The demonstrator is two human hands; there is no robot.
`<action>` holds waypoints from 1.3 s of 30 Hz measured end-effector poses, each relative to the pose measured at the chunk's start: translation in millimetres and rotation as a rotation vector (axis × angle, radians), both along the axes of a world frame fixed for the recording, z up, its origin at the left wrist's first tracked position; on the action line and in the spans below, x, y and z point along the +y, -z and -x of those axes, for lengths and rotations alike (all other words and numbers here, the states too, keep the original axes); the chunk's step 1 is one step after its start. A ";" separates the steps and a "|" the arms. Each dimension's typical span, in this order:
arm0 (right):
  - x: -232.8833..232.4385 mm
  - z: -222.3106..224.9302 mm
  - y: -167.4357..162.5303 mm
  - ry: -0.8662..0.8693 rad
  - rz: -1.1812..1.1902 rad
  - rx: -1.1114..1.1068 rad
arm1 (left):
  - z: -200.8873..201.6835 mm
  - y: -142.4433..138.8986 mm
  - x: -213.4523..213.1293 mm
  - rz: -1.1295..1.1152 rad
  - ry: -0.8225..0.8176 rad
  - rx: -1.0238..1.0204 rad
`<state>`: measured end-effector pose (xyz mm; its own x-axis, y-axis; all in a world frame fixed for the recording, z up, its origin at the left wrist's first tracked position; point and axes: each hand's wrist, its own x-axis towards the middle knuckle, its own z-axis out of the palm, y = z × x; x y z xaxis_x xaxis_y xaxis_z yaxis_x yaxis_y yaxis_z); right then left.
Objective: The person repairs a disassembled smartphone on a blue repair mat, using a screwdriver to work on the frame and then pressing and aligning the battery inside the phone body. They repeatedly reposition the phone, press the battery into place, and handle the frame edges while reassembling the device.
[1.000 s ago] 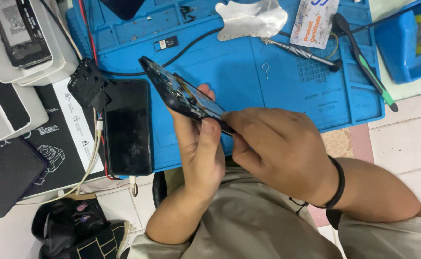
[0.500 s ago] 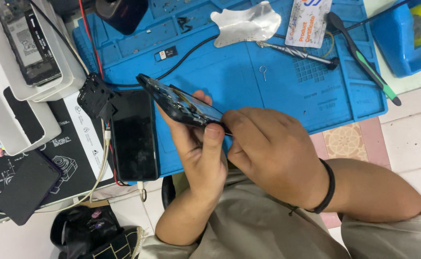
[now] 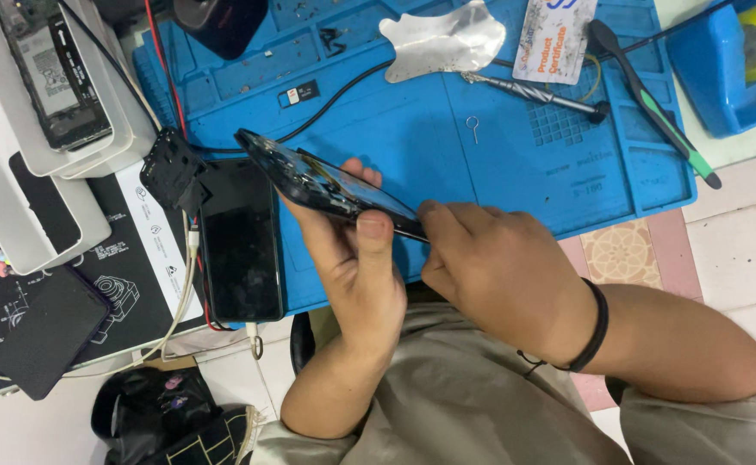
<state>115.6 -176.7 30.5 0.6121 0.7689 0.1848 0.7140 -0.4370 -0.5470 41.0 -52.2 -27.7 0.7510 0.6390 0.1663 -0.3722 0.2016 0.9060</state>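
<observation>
My left hand (image 3: 356, 267) grips a dark opened smartphone (image 3: 313, 179) from below, thumb on its near edge, holding it tilted above the blue work mat (image 3: 481, 155). My right hand (image 3: 498, 271) presses its fingertips against the phone's right end, pinched closed there; what is between the fingers is hidden. A second black phone (image 3: 240, 241) lies flat on the mat's left edge, just left of my left hand.
On the mat lie a metal pry sheet (image 3: 442, 39), a screwdriver (image 3: 528, 90), a SIM pin (image 3: 472, 127), a card (image 3: 554, 39) and a green-black spudger (image 3: 653, 99). A blue box (image 3: 727, 73) sits at right. White trays (image 3: 42, 129) with a phone stand left; a black bag (image 3: 171, 422) lies below.
The view has shifted slightly; both hands stay on the tilted phone, the right fingers sliding a little along its right end.
</observation>
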 end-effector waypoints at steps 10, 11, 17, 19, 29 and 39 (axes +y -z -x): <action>-8.4 -1.1 13.2 -0.047 -0.013 -0.037 | -0.1 -1.1 -0.5 -0.028 0.000 0.011; -9.2 -1.4 14.6 -0.050 -0.029 -0.050 | -0.5 -1.3 0.4 -0.026 0.002 0.019; -9.8 -1.8 26.1 -0.048 -0.147 -0.194 | -8.7 -7.9 9.3 0.108 -0.025 0.023; -8.6 -2.0 30.6 -0.067 -0.193 -0.225 | -10.1 -12.6 13.0 0.188 -0.022 0.046; -11.6 4.4 45.0 -0.005 -0.320 -0.296 | -14.2 -17.7 19.2 0.449 0.047 0.158; -6.2 6.6 56.1 0.031 -0.362 -0.259 | -9.4 -11.1 20.7 0.262 0.157 0.171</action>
<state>109.0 -183.0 -25.6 0.5319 0.6084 0.5891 0.8373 -0.2735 -0.4734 50.3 -31.4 -16.6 0.8462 0.5180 -0.1253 -0.1652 0.4785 0.8624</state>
